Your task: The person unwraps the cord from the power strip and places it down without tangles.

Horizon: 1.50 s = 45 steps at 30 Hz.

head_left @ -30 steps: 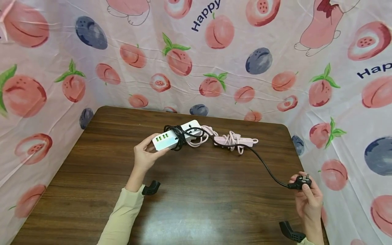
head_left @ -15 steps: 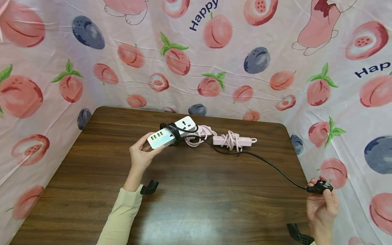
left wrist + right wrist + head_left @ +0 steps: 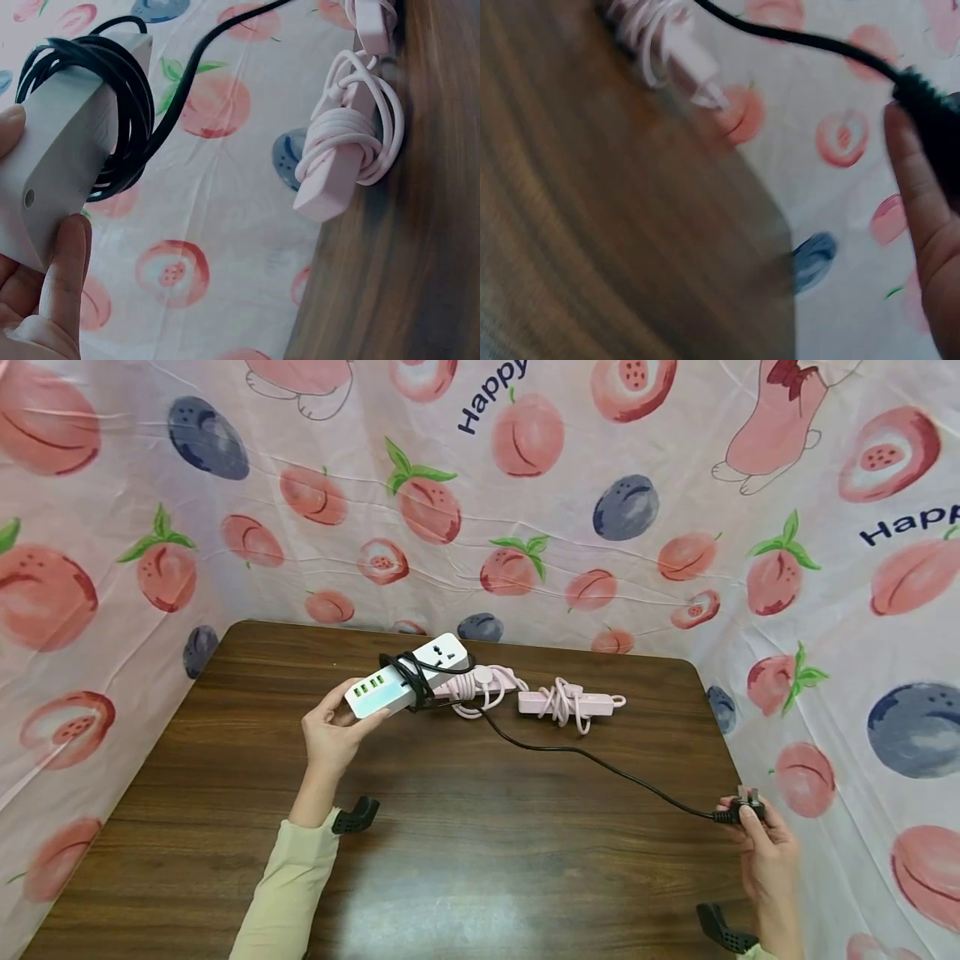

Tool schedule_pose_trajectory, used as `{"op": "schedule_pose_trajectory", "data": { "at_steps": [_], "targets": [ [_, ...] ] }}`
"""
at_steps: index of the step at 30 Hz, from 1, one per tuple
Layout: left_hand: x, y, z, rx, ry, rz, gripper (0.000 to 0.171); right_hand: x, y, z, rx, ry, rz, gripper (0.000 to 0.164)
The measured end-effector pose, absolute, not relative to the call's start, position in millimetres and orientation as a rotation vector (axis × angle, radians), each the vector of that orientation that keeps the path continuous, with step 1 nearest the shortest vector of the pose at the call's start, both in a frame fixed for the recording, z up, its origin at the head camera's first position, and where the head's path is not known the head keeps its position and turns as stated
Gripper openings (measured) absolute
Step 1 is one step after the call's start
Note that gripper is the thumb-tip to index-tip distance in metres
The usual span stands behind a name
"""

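Observation:
My left hand (image 3: 330,735) grips the near end of a white power strip (image 3: 378,691), which is tilted up above the table with its sockets and green USB ports facing up. Loops of black cord (image 3: 127,97) are wound around the strip's middle. From there the free cord sags and runs right to a black plug (image 3: 746,810). My right hand (image 3: 767,852) pinches that plug near the table's right edge, its metal prongs pointing up. In the right wrist view the plug (image 3: 937,127) is dark and partly cut off by the frame.
Two pink power strips lie at the back of the wooden table (image 3: 450,827): one (image 3: 600,704) wrapped in its pink cord, the other (image 3: 330,180) partly behind the white strip in the head view. A peach-patterned cloth (image 3: 570,510) hangs around the table.
The white strip has turned further upright and shifted left with my left hand. Fewer black loops remain around it. My right hand swung out right with the plug, then came partly back left.

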State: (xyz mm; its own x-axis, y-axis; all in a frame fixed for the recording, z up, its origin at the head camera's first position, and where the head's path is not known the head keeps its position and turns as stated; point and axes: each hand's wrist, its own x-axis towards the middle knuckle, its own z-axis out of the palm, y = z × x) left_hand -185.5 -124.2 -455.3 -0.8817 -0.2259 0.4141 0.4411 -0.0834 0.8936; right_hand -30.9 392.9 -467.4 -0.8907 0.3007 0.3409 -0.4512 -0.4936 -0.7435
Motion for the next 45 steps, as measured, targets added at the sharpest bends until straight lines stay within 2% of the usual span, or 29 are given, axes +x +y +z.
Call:
{"op": "schedule_pose_trajectory", "data": {
  "at_steps": [2,7,9,13,15,31,37,45],
  "targets": [
    [-183,-124,-450,-0.257,-1.782,-2.018,0.052,-33,398,-479,0.128,-1.389,2.352,0.029],
    [-174,-118,-429,-0.349,-1.869,-2.004,0.051,-43,434,-538,-0.120,-1.770,2.206,0.026],
    [-172,-116,-427,-0.381,-1.885,-1.993,0.050,-46,441,-554,-0.320,-2.001,2.038,0.033],
    [-177,-115,-439,-0.423,-1.911,-1.966,0.053,-46,414,-528,-0.717,-2.409,1.654,0.053],
    [-180,-116,-445,-0.418,-1.926,-1.955,0.054,-44,398,-507,-0.784,-2.524,1.545,0.049],
    [-176,-113,-439,-0.394,-1.951,-1.986,0.053,-49,395,-518,-0.908,-2.785,1.149,0.048],
    [-175,-113,-440,-0.389,-1.955,-1.977,0.054,-48,394,-522,-0.856,-2.773,1.060,0.041],
    [-174,-112,-439,-0.458,-1.957,-1.974,0.053,-50,384,-514,-0.758,-2.792,0.952,0.046]
  ]
}}
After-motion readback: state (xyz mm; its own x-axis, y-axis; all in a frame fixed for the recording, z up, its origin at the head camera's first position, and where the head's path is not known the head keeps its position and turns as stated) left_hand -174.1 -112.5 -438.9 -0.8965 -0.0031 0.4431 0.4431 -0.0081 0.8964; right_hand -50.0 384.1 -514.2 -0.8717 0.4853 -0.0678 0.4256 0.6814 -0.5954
